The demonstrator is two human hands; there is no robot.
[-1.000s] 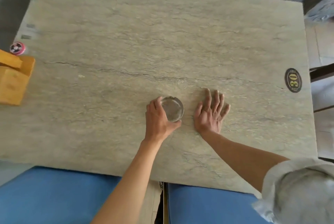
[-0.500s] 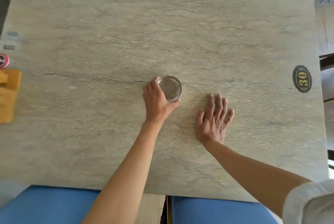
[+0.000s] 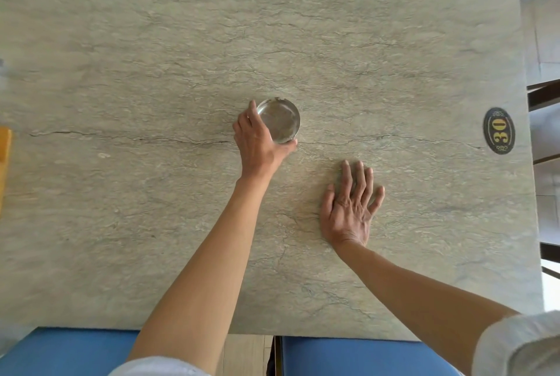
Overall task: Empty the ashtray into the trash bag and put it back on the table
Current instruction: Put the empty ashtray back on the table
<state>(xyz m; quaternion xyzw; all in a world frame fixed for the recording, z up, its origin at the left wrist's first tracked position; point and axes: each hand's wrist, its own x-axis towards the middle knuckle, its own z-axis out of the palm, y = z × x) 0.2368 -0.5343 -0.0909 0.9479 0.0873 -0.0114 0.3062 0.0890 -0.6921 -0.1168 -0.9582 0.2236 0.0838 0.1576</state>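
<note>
Two hands work over the desk [image 3: 151, 57]: the left hand [image 3: 257, 140] holds a grip on the metal ashtray [image 3: 279, 121] near the centre, fingers on its nine-o'clock rim; the right hand [image 3: 348, 205] lies flat, spread, at four o'clock. Light, rigid and probably slick, it suits a rim hold.

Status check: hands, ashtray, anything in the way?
Left hand gripping ashtray on table. Right hand flat, empty. Ashtray looks empty. Nothing blocking.
</note>
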